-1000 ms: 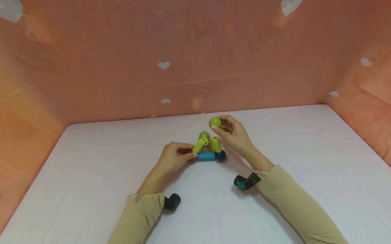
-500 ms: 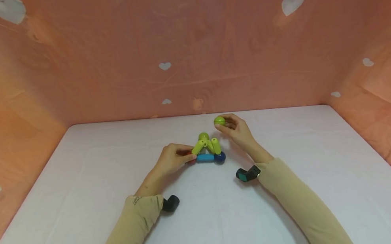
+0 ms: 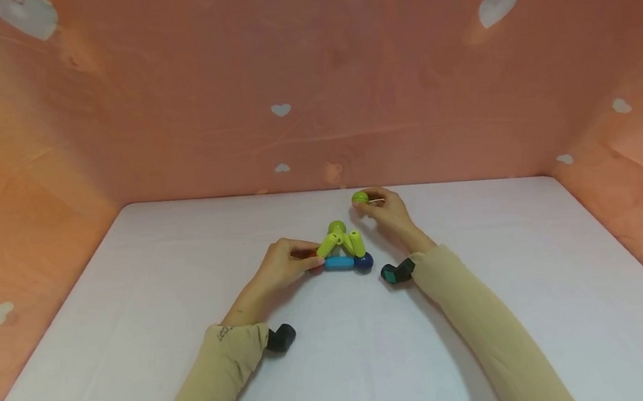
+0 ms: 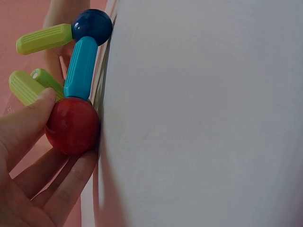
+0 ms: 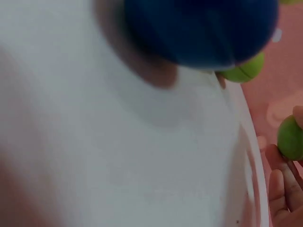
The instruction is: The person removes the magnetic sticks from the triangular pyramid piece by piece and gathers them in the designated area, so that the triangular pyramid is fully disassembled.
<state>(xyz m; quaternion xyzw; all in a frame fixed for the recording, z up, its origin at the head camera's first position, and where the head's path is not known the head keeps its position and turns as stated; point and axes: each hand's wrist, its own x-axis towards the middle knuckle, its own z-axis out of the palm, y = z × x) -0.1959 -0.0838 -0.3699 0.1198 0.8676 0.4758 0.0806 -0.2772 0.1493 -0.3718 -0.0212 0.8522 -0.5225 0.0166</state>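
My left hand [image 3: 287, 263] grips a red ball [image 4: 73, 126] at the left corner of a structure of balls and rods. A blue rod [image 4: 81, 68] links that red ball to a dark blue ball [image 3: 363, 263]. From these corners yellow-green rods [image 3: 357, 244] slant upward. At the back of the structure is a green ball [image 3: 337, 227]. My right hand [image 3: 389, 212] pinches a separate green ball [image 3: 360, 197] behind and to the right of the structure, apart from it. In the right wrist view the held ball [image 5: 290, 138] shows at the right edge.
The structure stands on a white table [image 3: 327, 370]. An orange-pink cloth [image 3: 308, 77] with pale hearts rises behind the table and at both sides. A dark camera [image 3: 282, 338] sits at the left wrist, another camera [image 3: 397, 272] at the right.
My right hand has drawn the green ball slightly to the right, away from the structure, then lowered a little. The left hand keeps its grip on the red ball. The head view has shifted slightly.
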